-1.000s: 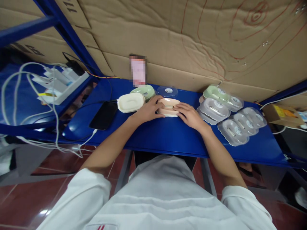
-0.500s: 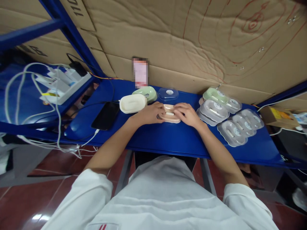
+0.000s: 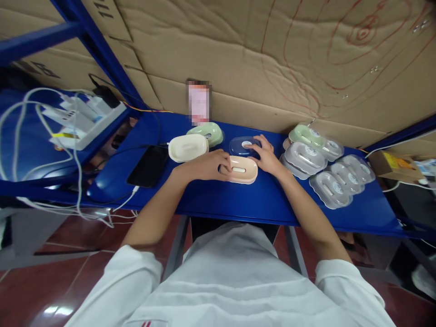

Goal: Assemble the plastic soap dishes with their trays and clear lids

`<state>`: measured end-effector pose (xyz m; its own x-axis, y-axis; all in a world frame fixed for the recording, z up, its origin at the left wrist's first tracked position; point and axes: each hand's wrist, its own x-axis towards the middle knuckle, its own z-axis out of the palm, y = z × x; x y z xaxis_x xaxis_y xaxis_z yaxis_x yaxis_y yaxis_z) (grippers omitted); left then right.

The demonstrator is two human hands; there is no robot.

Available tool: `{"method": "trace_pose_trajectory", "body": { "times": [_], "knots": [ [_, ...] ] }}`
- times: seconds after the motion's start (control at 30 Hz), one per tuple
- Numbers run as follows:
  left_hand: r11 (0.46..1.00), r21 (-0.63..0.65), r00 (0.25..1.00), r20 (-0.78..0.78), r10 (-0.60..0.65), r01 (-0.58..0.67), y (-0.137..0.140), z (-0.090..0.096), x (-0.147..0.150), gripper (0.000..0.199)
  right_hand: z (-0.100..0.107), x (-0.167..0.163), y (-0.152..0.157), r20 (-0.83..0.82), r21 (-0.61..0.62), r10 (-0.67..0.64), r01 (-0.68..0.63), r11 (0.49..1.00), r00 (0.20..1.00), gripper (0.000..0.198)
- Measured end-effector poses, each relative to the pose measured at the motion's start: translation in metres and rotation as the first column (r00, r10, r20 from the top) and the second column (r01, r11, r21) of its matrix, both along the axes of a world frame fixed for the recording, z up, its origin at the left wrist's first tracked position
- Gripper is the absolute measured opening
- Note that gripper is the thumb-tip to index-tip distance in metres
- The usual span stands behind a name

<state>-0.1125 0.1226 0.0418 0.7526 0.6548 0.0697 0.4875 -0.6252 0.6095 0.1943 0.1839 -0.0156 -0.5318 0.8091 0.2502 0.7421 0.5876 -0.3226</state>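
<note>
A peach oval soap dish with a slot in its top lies on the blue table. My left hand grips its left end. My right hand reaches behind it and rests its fingers on a clear plastic lid with a round sticker. A cream oval dish and a green one lie to the left of the lid.
Several clear lidded dishes and a green dish are piled at the right. A black phone on a white cable lies left, beside a power strip with cables. Cardboard backs the table.
My right hand has left the peach dish and gone back to the clear lid. The left hand has kept its hold on the dish, which now shows uncovered.
</note>
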Motion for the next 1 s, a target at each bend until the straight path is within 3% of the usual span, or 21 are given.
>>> {"method": "trace_pose_trajectory", "body": {
  "times": [0.1,0.23,0.33,0.43,0.67,1.0],
  "knots": [
    [0.999,-0.043,1.000,0.021,0.012,-0.011,0.000,0.002,-0.006,0.032,0.002,0.009,-0.016,-0.043,-0.014,0.067,-0.068,0.998,0.997,0.045],
    [0.998,-0.054,0.999,0.038,0.029,-0.027,-0.001,0.000,-0.006,0.039,0.015,0.008,-0.035,-0.159,0.047,-0.007,0.015,0.999,0.987,0.044],
    [0.995,0.015,0.989,0.110,0.095,-0.097,-0.001,-0.005,-0.001,0.052,0.028,0.001,-0.056,-0.242,0.064,-0.026,0.043,0.997,0.970,0.043],
    [0.977,0.125,0.973,0.177,0.147,-0.171,-0.001,-0.009,0.002,0.062,0.033,-0.007,-0.078,-0.224,0.056,0.013,-0.001,0.998,0.974,0.040],
    [0.982,0.140,0.990,0.081,0.113,-0.124,0.000,-0.008,0.004,0.043,0.013,-0.008,-0.107,-0.096,0.056,0.127,-0.122,0.991,0.987,0.063],
    [0.972,0.206,0.992,0.076,0.097,-0.111,-0.002,-0.011,0.005,0.044,0.009,-0.014,-0.113,0.006,0.168,0.073,-0.073,0.983,0.997,0.054]
  ]
}}
